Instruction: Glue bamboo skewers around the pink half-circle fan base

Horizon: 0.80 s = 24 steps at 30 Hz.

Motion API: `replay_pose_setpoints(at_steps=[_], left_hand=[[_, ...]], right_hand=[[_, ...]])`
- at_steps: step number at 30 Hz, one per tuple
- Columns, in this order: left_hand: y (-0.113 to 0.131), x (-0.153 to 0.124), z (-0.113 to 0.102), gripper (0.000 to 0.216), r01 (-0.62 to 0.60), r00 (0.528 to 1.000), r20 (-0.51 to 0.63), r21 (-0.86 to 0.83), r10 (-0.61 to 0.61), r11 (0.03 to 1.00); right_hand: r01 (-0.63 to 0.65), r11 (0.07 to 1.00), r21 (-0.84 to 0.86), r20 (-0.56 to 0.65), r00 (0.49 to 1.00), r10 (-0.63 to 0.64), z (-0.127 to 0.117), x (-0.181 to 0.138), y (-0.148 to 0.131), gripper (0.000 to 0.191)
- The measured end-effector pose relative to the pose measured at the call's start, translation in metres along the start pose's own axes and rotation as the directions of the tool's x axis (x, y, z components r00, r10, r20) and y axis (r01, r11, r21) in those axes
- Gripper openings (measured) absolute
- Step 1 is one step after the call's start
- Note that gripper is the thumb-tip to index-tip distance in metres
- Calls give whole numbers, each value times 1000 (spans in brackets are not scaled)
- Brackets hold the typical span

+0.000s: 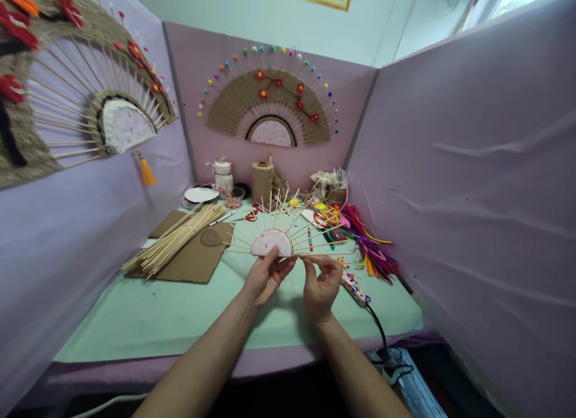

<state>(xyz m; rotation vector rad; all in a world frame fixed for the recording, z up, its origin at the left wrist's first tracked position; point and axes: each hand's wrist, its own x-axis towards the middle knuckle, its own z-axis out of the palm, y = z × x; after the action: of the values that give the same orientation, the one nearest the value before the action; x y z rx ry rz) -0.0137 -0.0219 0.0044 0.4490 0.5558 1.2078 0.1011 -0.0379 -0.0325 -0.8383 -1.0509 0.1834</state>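
My left hand (265,277) pinches the lower edge of a small pink half-disc (271,243) with thin bamboo skewers fanning out of it, held upright above the green table (180,310). My right hand (321,284) is closed in a pinch on the lowest skewer (330,254) sticking out to the right of the half-disc. Both hands are raised in front of me, close together.
A bundle of bamboo skewers (175,238) lies on brown cardboard pieces (193,262) at left. Colourful pipe cleaners (371,247) and a patterned glue gun (355,286) with a black cord lie at right. A twine spool (262,181), jar and bowl stand at the back. Finished fans (270,109) hang on the purple walls.
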Motion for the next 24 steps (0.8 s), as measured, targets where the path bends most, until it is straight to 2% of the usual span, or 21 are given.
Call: replay_pose_setpoints(at_steps=[2,6,12,15,18,20,22,24], left_hand=[[0,-1,0,14,22,1000,-3,-4,-22,1000],[0,0,-1,16,65,998,20,-6,-64,998],[1,-3,1,13,115,993,29,9,-116,993],[2,-5,2,10,155,987,33,34,-156,987],[3,-7,2,10,183,982,46,59,-186,981],[2,-6,1,9,197,978,57,68,-201,978],[2,-6,0,8,208,975,68,66,-212,976],[2,-5,-2,7,207,975,72,48,-210,977]], right_hand=[[-93,995,41,35,995,92,-1,3,-4,19],[-244,969,-22,199,949,244,-6,18,-14,15],[-359,933,-30,315,883,349,-10,33,-19,12],[-517,856,-1,413,779,471,-12,40,-18,12],[-706,705,64,515,629,582,-14,49,-19,16],[-789,603,115,553,555,621,-14,53,-19,20],[-833,529,159,560,518,647,-13,54,-20,23],[-844,501,192,539,517,665,-10,52,-21,24]])
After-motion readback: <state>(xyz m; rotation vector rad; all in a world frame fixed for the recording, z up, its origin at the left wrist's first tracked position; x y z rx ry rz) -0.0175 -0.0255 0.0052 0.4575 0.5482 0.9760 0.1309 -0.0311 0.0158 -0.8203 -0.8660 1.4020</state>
